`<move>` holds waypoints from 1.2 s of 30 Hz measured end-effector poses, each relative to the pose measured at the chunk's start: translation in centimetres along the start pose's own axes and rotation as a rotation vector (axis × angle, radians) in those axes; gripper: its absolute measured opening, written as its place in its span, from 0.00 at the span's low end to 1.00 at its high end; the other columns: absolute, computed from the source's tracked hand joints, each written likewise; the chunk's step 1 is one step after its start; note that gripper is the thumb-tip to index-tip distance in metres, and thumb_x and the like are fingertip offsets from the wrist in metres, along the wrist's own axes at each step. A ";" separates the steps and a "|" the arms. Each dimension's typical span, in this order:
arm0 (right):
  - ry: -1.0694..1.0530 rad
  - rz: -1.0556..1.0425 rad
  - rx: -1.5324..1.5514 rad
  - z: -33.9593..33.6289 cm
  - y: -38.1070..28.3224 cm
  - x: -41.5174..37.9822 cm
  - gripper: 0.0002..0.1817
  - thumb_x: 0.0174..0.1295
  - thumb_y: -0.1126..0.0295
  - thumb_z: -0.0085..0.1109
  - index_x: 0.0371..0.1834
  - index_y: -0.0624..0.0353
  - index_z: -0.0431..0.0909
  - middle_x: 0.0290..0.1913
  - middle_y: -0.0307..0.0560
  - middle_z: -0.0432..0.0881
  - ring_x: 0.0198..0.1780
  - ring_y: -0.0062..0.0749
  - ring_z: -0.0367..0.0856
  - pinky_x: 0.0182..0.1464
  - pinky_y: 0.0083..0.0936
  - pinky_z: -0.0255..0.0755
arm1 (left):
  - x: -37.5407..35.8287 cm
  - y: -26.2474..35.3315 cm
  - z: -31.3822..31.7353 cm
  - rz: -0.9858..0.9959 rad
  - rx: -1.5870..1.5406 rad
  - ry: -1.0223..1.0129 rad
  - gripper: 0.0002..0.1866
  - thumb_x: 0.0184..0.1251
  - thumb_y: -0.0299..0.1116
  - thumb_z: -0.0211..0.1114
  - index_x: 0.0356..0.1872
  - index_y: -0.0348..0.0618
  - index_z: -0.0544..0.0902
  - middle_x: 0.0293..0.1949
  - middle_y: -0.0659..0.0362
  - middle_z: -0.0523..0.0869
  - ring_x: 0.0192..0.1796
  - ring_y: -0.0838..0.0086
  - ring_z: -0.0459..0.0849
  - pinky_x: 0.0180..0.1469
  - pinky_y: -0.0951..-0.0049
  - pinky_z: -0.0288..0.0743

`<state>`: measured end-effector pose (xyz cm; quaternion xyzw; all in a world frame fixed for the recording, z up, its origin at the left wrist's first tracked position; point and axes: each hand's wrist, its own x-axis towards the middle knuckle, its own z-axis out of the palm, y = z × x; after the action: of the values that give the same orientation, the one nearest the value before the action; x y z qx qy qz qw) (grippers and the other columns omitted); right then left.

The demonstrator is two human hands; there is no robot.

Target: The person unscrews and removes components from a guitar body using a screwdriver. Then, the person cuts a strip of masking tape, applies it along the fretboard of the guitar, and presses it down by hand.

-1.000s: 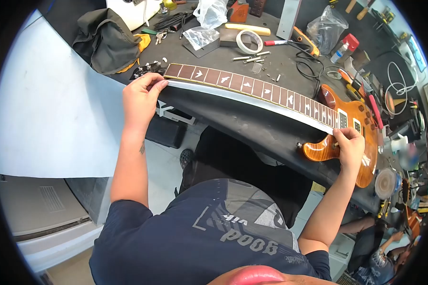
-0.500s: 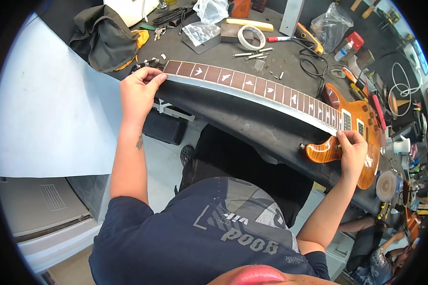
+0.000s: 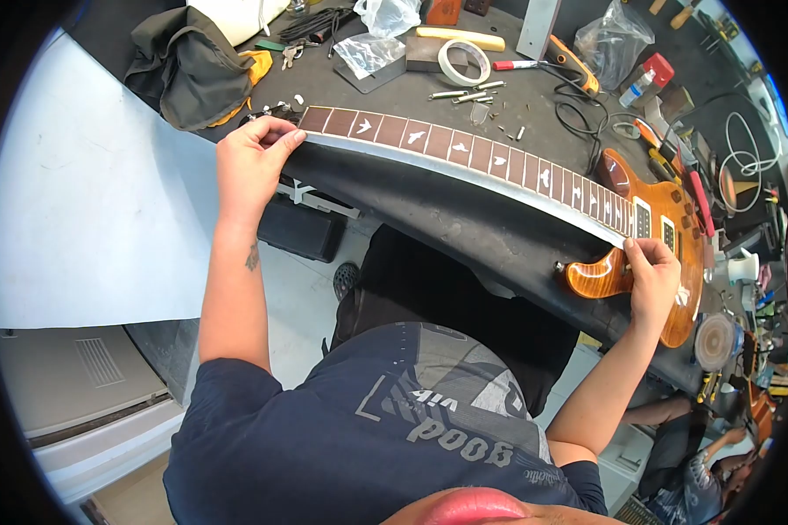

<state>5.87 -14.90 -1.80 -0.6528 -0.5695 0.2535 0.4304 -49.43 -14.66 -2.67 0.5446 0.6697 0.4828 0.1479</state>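
Observation:
An electric guitar with an amber flamed body point(image 3: 600, 277) lies across the bench, its neck running to the left. Bird-shaped inlays mark the dark fretboard point(image 3: 480, 155). Along the near side of the neck stretches a long whitish strip of tape point(image 3: 517, 194). My left hand point(image 3: 258, 166) pinches its left end between thumb and fingers, close to the nut and headstock. At the other end, by the body joint, my right hand point(image 3: 652, 276) pinches the strip too. The strip is taut and follows the fretboard edge.
Behind the neck are a roll of masking tape point(image 3: 445, 66), several small metal rods point(image 3: 473, 96), a red marker point(image 3: 515, 65) and a plastic bag point(image 3: 369, 56). A dark cloth bag point(image 3: 184, 66) sits at the left. A co-worker point(image 3: 696, 486) is at lower right.
Both hands keep their pinch on the strip. My left hand shifts slightly left and my right hand slightly right; the view also shifts a little.

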 end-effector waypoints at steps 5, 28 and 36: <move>-0.004 0.007 -0.014 0.1 -0.6 -0.2 0.09 0.72 0.72 0.73 0.38 0.68 0.88 0.34 0.37 0.87 0.37 0.16 0.79 0.43 0.19 0.73 | 1.6 -0.4 -1.3 0.235 0.195 -0.022 0.13 0.64 0.26 0.82 0.48 0.37 0.92 0.40 0.62 0.91 0.43 0.80 0.85 0.47 0.77 0.78; -0.032 -0.023 -0.056 -0.1 -0.8 0.1 0.09 0.73 0.71 0.72 0.38 0.67 0.87 0.34 0.36 0.87 0.37 0.16 0.78 0.43 0.20 0.72 | 3.2 -2.1 -0.5 0.342 -0.176 -0.204 0.08 0.59 0.22 0.82 0.35 0.35 0.89 0.49 0.58 0.90 0.52 0.74 0.85 0.55 0.73 0.77; -0.029 -0.007 -0.031 -0.2 -0.4 -0.1 0.08 0.73 0.72 0.72 0.38 0.66 0.87 0.34 0.36 0.87 0.37 0.16 0.78 0.44 0.19 0.72 | 3.2 -1.5 -0.7 0.297 -0.154 -0.205 0.11 0.56 0.26 0.85 0.32 0.37 0.87 0.48 0.61 0.89 0.53 0.74 0.84 0.58 0.71 0.74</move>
<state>5.81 -15.02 -1.34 -0.6538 -0.5818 0.2526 0.4126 -51.94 -12.13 -2.51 0.6706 0.5248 0.4911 0.1836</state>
